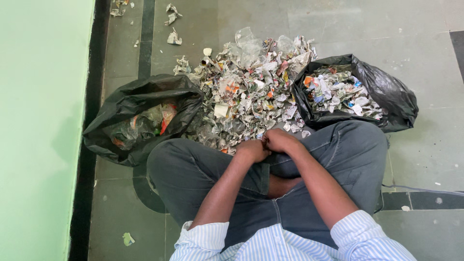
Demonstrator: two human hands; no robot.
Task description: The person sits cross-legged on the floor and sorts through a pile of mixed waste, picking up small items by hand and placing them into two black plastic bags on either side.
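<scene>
My left hand (251, 151) and right hand (279, 141) are curled together at the near edge of the paper scrap pile (246, 92); what they pinch, I cannot tell. I judge small pinches best, keeping paper for the bag at right (386, 89) apart from plastic in the bag at left (130, 104).

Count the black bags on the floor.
2. One bag lies left of the scrap pile, holding plastic wrappers; the other bag lies right of it, filled with crumpled paper. No others show in view.

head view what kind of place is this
Probably an indoor floor used for sorting waste: grey floor tiles, a green wall, a pile of crumpled paper scraps between two black bags.
</scene>
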